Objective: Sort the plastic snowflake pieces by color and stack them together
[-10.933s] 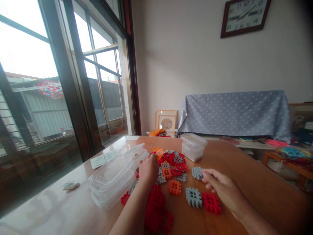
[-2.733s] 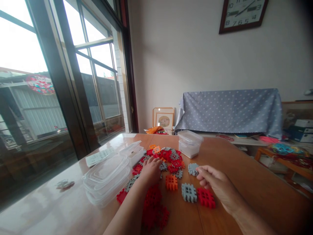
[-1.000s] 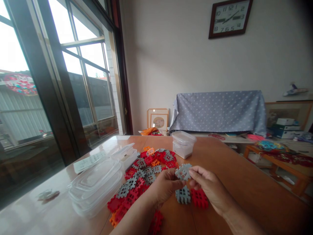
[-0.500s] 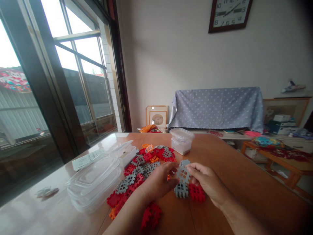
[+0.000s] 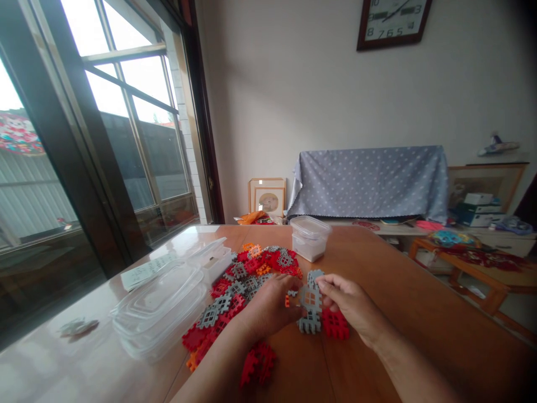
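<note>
The grey tile is pinched on its right by the right hand, faced from the left by the parted left hand

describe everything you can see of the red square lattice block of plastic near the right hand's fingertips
The red square lattice block of plastic has toothed edges and window-like openings through its face. It looks thick; whether it is one piece or several stacked, I can't tell. It lies on the brown wooden table, just right of a grey toothed plastic lattice block; whether they touch is unclear. The right hand is above it, hiding its far edge.
</note>
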